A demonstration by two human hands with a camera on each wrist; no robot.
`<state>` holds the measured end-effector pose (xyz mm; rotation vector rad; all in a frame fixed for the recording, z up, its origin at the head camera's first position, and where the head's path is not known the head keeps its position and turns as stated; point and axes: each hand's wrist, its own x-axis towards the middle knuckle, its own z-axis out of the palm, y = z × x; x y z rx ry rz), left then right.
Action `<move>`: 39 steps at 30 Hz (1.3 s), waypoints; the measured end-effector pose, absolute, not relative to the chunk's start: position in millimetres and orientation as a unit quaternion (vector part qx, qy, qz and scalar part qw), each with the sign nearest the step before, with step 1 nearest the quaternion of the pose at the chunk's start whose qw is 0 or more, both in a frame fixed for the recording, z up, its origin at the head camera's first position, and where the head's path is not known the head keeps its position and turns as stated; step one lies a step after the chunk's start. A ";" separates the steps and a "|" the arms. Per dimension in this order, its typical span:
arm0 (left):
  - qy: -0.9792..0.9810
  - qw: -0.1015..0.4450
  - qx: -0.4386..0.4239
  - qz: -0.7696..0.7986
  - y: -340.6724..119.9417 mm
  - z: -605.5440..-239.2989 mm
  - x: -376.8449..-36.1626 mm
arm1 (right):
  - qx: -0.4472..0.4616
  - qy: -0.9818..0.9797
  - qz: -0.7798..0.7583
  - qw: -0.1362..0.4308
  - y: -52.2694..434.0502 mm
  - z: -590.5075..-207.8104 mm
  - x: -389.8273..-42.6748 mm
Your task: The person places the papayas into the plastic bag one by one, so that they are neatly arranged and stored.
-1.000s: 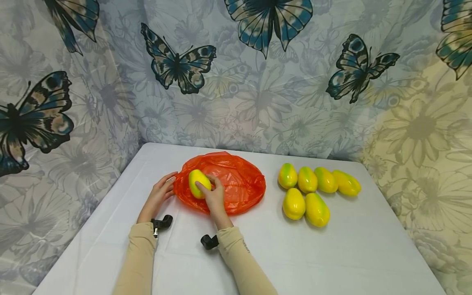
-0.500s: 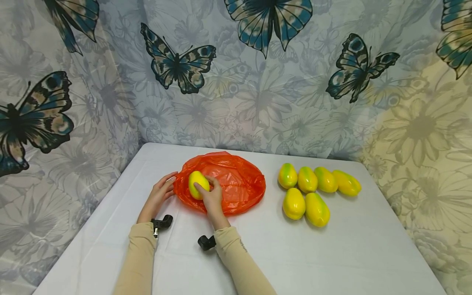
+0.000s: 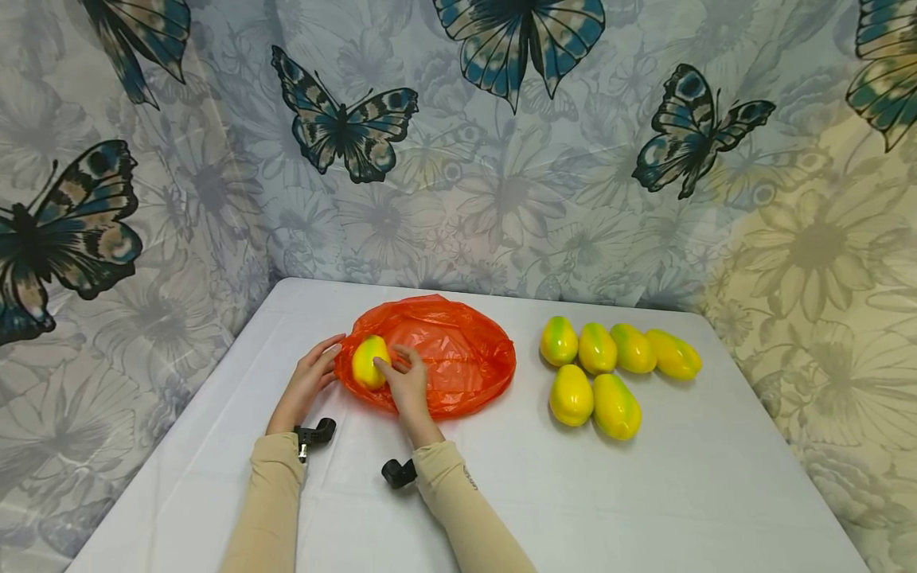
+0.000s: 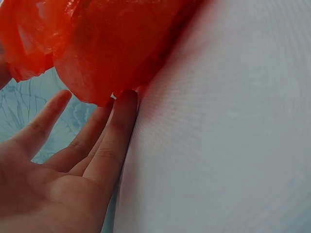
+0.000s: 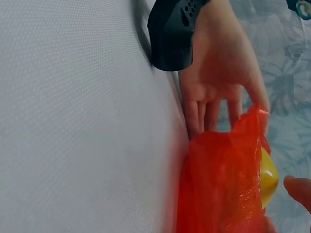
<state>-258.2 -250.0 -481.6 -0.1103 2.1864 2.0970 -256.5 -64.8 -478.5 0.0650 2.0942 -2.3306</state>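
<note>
A red plastic bag (image 3: 451, 350) lies spread with its mouth up on the table. Inside its left rim sits a yellow mango (image 3: 370, 363), which peeks over the red film in the right wrist view. My right hand (image 3: 410, 390) is just right of this mango, fingers relaxed and apart from it, the thumb tip close to its side. At the bag's left edge, my left hand (image 3: 310, 383) touches the film from outside with extended fingers (image 4: 109, 150). The bag (image 4: 116, 43) hides some of those fingertips.
On the right side of the white table (image 3: 688, 485) several yellow-green mangoes (image 3: 597, 348) lie in two rows. Each wrist wears a black camera (image 3: 397, 473). A butterfly-print cloth (image 3: 501, 199) hangs behind the table.
The mango has moved left and down within the bag's rim. My right hand has loosened from it, its fingers drawing off to the right. My left hand has stayed put.
</note>
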 end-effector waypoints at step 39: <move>0.715 0.044 -0.037 0.696 -253.6 -497.4 -266.6 | 0.008 0.722 -0.691 0.040 -47.9 -477.4 -257.2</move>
